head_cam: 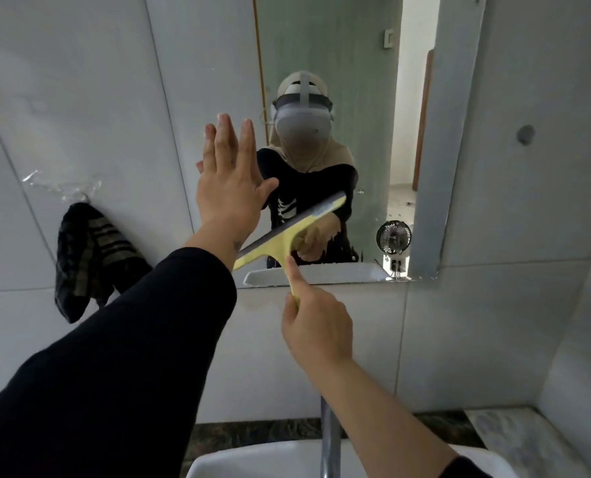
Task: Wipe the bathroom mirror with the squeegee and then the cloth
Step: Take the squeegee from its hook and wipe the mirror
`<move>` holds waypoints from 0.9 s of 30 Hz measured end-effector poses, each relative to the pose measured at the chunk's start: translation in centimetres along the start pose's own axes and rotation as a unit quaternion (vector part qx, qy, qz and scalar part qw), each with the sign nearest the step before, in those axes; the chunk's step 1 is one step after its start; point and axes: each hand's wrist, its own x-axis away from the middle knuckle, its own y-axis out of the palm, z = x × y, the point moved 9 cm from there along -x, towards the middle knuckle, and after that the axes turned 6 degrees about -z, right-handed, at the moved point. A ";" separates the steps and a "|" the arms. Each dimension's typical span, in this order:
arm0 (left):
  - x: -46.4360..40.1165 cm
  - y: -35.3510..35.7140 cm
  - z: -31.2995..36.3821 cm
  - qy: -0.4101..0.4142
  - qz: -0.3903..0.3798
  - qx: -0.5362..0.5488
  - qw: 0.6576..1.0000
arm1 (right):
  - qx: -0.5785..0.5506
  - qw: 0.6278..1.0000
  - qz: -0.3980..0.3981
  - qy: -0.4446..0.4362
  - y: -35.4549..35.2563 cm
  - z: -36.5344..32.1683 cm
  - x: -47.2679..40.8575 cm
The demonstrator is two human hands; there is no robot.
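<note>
Squeegee stroke under way on the lower part of the bathroom mirror (356,81), centre of the frame. Yellow squeegee (280,236) held by its handle in the right hand (316,326), fingers clamped round the handle with the forefinger stretched up along it; blade tilted, right end higher than left, lying against the glass near the bottom edge. Left hand (228,174) flat and open, fingers straight and nearly together, palm on or just off the mirror's left edge; contact hard to confirm.

To do it well, probably: level the blade, press evenly along its whole length, pull in one unbroken pass, overlap each pass, and keep the open palm off the glass to avoid smears.

Dark striped cloth (87,257) hanging on the tiled wall (80,81) at the left of the frame, untouched, well apart from both hands.

Count: one squeegee, one cloth, one mirror, two hands, one tap (330,439), one white basin (252,460) at the bottom.
</note>
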 end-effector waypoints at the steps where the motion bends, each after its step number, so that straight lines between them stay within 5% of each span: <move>1: 0.0 0.0 0.0 0.004 0.002 0.000 1.000 | 0.017 1.000 -0.009 -0.019 0.7 -0.7 -0.1; 8: 0.2 0.1 0.4 0.031 0.007 0.001 1.000 | 0.159 0.983 -0.045 -0.080 1.1 0.3 -0.5; 13: 2.1 0.2 1.3 0.034 0.044 0.015 0.998 | 0.254 0.963 -0.002 -0.090 -1.7 3.0 -0.6; 27: 8.6 7.9 5.2 0.055 -0.015 0.008 0.998 | 0.251 0.967 0.026 -0.032 -7.9 10.0 0.7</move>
